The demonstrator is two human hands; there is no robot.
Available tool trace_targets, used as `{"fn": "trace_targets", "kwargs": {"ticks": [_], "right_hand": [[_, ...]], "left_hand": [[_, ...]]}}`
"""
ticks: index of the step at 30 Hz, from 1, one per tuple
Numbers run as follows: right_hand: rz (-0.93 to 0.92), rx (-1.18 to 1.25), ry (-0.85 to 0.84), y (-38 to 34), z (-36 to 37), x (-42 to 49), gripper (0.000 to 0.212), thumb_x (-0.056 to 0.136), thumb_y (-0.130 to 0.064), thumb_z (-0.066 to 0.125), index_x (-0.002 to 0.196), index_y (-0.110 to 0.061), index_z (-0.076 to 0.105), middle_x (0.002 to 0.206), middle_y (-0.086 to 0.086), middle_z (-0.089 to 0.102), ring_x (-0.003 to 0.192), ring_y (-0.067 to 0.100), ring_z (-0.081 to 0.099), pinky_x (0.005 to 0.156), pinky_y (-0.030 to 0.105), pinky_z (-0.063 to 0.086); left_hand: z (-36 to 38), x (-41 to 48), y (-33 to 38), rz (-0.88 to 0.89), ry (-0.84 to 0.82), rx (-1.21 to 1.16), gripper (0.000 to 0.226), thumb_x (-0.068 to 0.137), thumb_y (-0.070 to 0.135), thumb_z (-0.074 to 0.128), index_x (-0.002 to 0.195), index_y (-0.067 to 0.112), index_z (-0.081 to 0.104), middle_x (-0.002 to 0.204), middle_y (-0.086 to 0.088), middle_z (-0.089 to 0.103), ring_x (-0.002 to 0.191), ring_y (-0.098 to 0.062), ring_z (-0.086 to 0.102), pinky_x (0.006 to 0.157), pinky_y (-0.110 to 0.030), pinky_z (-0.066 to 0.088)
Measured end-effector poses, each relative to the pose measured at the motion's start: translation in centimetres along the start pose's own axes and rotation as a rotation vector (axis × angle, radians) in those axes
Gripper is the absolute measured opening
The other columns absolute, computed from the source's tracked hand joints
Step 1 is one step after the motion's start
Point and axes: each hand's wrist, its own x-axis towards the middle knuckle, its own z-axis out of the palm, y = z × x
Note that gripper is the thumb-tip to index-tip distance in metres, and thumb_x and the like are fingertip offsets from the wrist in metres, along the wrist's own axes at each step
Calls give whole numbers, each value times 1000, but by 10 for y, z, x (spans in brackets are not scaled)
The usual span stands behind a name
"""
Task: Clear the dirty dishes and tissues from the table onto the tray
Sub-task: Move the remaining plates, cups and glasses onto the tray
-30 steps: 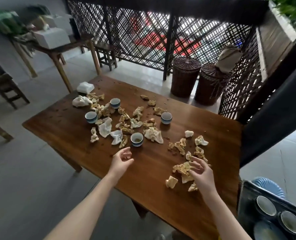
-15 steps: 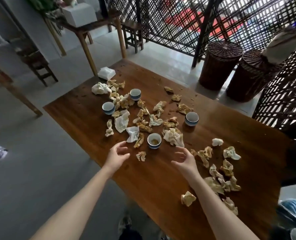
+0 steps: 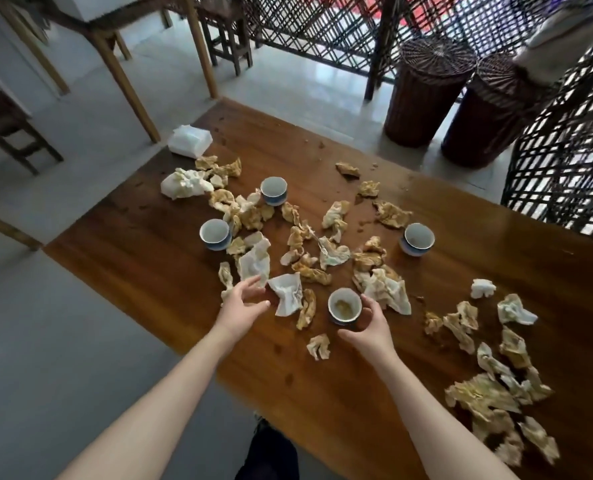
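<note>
On the brown wooden table (image 3: 340,386) lie many crumpled, stained tissues and several small blue-and-white cups. My right hand (image 3: 367,325) curls round the nearest cup (image 3: 344,305), fingers on its right side and thumb at its near side; the cup holds yellowish dregs. My left hand (image 3: 241,304) is spread, with fingertips at the edge of a white crumpled tissue (image 3: 286,294). Other cups stand at the left (image 3: 214,233), the far middle (image 3: 273,190) and the right (image 3: 419,239). A heap of stained tissues (image 3: 495,400) lies at the right front. The tray is out of view.
A white tissue pack (image 3: 190,141) sits at the table's far left corner. Two dark wicker baskets (image 3: 426,95) stand on the floor beyond the table by a lattice screen. Another wooden table (image 3: 115,60) and stools stand at the far left.
The view has swung left and closer to the table. Both hands reached forward: the right hand came to the nearest cup and curled round it, the left hand reached the white tissue.
</note>
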Motion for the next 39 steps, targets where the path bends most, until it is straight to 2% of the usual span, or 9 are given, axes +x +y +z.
{"fn": "trace_targets", "kwargs": {"ticks": [2,4,8,11,18,21,27,34,39], "right_hand": [[15,-29,67,-5,16,9,87,60,-12,87,134,-24,42,132,-2,47,123,15,44,102,28,41],[34,-77,139,-10,30,16,85,59,-15,89,131,-25,44,132,0,49,123,22,44,104,36,38],[-6,-76,206,-27,57,25,78,57,-18,89,121,-28,47,123,-3,53,118,20,48,102,39,42],[-56,-52,194,-49,74,32,77,56,-21,89,120,-31,47,121,-7,53,115,17,49,99,40,45],[-159,-3,150,-98,107,52,77,53,-23,90,118,-31,50,117,-9,52,111,13,50,97,37,47],[-190,-18,137,-111,118,58,78,52,-24,91,117,-33,49,116,-7,51,110,13,50,97,37,46],[-193,-50,127,-115,123,61,77,53,-28,91,116,-35,49,115,-7,50,110,13,48,98,38,45],[-131,-35,164,-95,111,53,78,52,-24,91,116,-37,49,116,-7,49,106,7,49,95,32,47],[-88,-49,211,-75,100,34,82,51,-26,92,118,-37,47,117,-8,47,104,4,47,88,21,42]], "left_hand": [[-16,16,-1,14,-22,-3,53,85,9,68,132,26,51,116,1,62,97,-9,61,79,-24,51],[-32,30,-1,22,-28,0,54,84,9,69,131,27,51,113,4,63,93,-7,61,75,-19,51],[-62,55,-5,25,-19,6,54,84,8,70,132,26,52,114,5,64,99,-7,60,85,-25,52],[-84,71,-10,15,48,-3,52,83,8,70,129,24,53,112,1,65,97,-14,64,82,-32,56],[-124,98,-14,99,234,133,57,78,13,76,128,24,51,113,0,60,83,-14,63,62,-10,45],[-131,110,-14,90,248,174,73,75,15,80,137,23,43,123,-3,51,95,-16,56,70,-13,44],[-131,143,-11,50,137,252,96,67,21,86,146,24,30,141,-8,39,127,-24,42,106,-41,40],[-111,169,-12,107,94,274,92,63,18,88,139,21,37,137,-8,43,128,-25,40,108,-40,36],[-104,169,-9,132,131,311,81,61,24,89,128,23,45,125,-4,46,115,-20,46,95,-31,43]]}}
